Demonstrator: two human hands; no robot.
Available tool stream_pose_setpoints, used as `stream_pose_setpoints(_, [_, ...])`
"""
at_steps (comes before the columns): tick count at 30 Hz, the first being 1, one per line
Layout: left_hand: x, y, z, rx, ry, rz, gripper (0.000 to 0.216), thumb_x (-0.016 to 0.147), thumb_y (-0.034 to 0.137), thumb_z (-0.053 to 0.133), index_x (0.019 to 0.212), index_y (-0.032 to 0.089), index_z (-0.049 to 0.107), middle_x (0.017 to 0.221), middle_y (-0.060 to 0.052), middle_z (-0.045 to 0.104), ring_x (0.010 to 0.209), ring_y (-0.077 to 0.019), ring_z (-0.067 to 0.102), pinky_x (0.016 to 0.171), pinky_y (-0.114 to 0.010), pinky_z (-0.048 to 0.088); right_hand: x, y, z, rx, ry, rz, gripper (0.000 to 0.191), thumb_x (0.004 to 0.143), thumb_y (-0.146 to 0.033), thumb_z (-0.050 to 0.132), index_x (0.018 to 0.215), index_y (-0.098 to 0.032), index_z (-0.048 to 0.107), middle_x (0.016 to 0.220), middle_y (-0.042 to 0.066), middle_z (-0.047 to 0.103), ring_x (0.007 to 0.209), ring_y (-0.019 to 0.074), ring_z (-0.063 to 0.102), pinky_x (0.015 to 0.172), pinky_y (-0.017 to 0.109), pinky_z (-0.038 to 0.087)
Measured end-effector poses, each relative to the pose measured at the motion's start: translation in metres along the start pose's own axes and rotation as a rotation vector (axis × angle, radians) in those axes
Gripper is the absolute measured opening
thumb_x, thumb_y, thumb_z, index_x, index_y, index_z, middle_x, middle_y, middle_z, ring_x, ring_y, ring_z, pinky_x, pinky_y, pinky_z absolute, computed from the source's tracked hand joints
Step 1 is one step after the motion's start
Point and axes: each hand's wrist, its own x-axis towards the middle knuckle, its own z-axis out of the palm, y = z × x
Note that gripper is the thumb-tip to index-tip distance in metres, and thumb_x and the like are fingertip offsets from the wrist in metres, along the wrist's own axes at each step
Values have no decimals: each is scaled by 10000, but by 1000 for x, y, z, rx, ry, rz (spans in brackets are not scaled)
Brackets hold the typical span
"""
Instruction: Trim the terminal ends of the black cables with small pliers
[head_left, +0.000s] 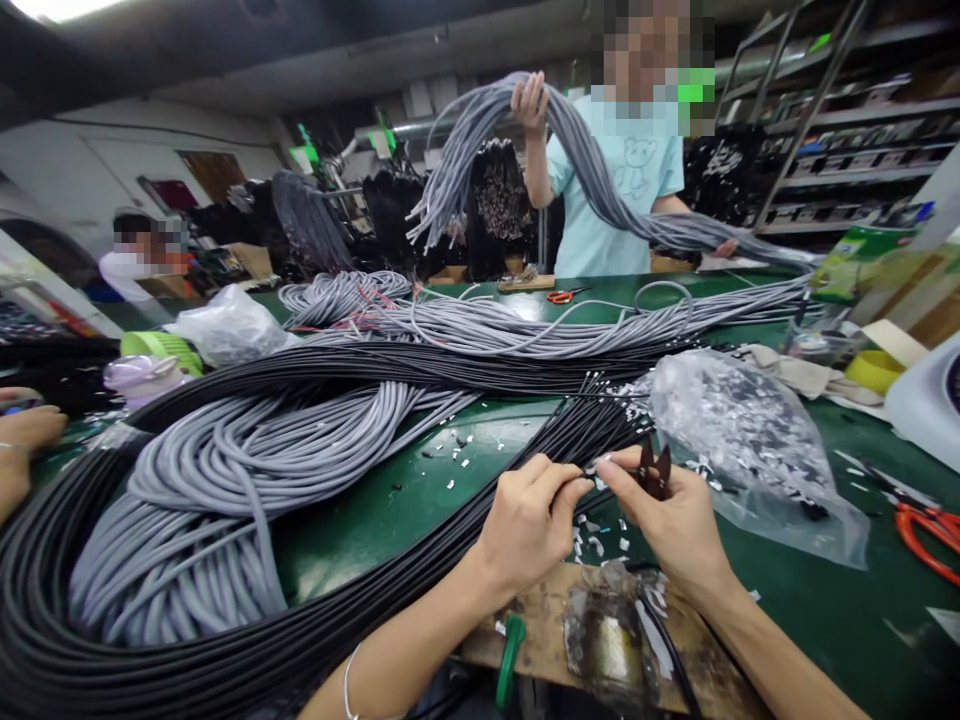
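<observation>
My left hand point(529, 520) pinches the end of a thin black cable point(480, 490) from the big black bundle point(225, 640) that sweeps across the green table point(390, 500). My right hand point(671, 515) meets it fingertip to fingertip and holds small dark-handled cutters point(654, 468) whose handles stick up between its fingers. Small white scraps point(592, 535) lie on the table under both hands. A coil of grey cables point(225, 480) rests left of my hands.
A clear plastic bag of scraps point(742, 450) lies right of my hands, orange scissors point(926, 530) beyond it. A wooden block point(547, 630) sits at the table's near edge. Across the table a person lifts a grey cable bundle point(487, 130). Another person's hand point(26, 435) rests at far left.
</observation>
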Motion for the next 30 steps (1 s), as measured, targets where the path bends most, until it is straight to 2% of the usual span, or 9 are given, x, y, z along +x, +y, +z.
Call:
stream_pose_setpoints(5, [-4, 1, 5, 71, -86, -12, 151, 870, 153, 455, 851, 137, 604, 747, -48, 667, 632, -144, 618, 566, -243, 484, -7, -1, 1, -353, 119, -334, 122, 796, -229, 616, 694, -163, 618, 607, -8, 583, 489, 85, 488, 467, 208, 390])
stream_pose_setpoints(8, [-6, 1, 6, 130, -169, -53, 210, 887, 155, 392, 840, 133, 595, 733, -60, 655, 642, -165, 620, 566, -266, 485, -9, 2, -1, -555, 86, -629, 69, 833, -126, 544, 808, -140, 607, 701, 25, 610, 589, 95, 556, 534, 200, 405])
stream_pose_setpoints(11, [-7, -1, 5, 160, -234, -44, 229, 883, 150, 367, 836, 131, 590, 710, -60, 641, 620, -164, 611, 560, -266, 480, -7, 5, -3, -692, 18, -782, 111, 860, -105, 469, 884, -108, 577, 745, 58, 605, 614, 110, 561, 524, 206, 397])
stream_pose_setpoints(16, [-4, -5, 0, 191, -250, 21, 225, 856, 156, 388, 801, 121, 604, 679, -70, 636, 565, -158, 591, 516, -253, 446, -2, 1, -8, -745, -109, -798, 158, 853, -90, 401, 847, -118, 557, 775, 72, 597, 565, 120, 543, 478, 229, 371])
stream_pose_setpoints(20, [3, -2, -2, -156, -214, -306, 257, 880, 195, 398, 728, 140, 598, 533, 7, 555, 462, -92, 531, 472, -188, 400, -2, -5, -7, -536, -7, -650, 64, 863, -173, 510, 898, -171, 564, 729, 5, 591, 574, 94, 553, 523, 188, 396])
stream_pose_setpoints(22, [6, 0, -2, -365, -209, -507, 292, 886, 258, 398, 690, 140, 580, 434, 49, 434, 343, -61, 428, 371, -165, 325, -3, -4, -6, -596, 75, -553, 177, 851, -336, 562, 938, -182, 574, 713, -13, 602, 552, 94, 559, 520, 192, 393])
stream_pose_setpoints(24, [8, 1, -2, -534, -191, -635, 301, 879, 303, 404, 689, 134, 565, 424, 64, 390, 295, -47, 387, 317, -151, 281, -4, -1, -5, -756, 109, -500, 346, 859, -482, 496, 991, -173, 580, 754, 3, 630, 571, 117, 587, 507, 217, 380])
stream_pose_setpoints(27, [8, 1, -2, -648, -188, -708, 295, 864, 335, 424, 698, 130, 557, 442, 64, 400, 278, -41, 393, 292, -137, 274, -6, 5, -3, -950, 122, -513, 378, 914, -471, 385, 1014, -177, 600, 807, 15, 647, 552, 122, 581, 476, 241, 328])
stream_pose_setpoints(30, [6, 1, -1, -657, -194, -733, 293, 857, 346, 436, 701, 131, 560, 426, 64, 408, 273, -43, 400, 292, -134, 278, -6, 7, -3, -977, 147, -568, 305, 911, -411, 439, 990, -183, 625, 780, 3, 648, 521, 103, 552, 486, 237, 307])
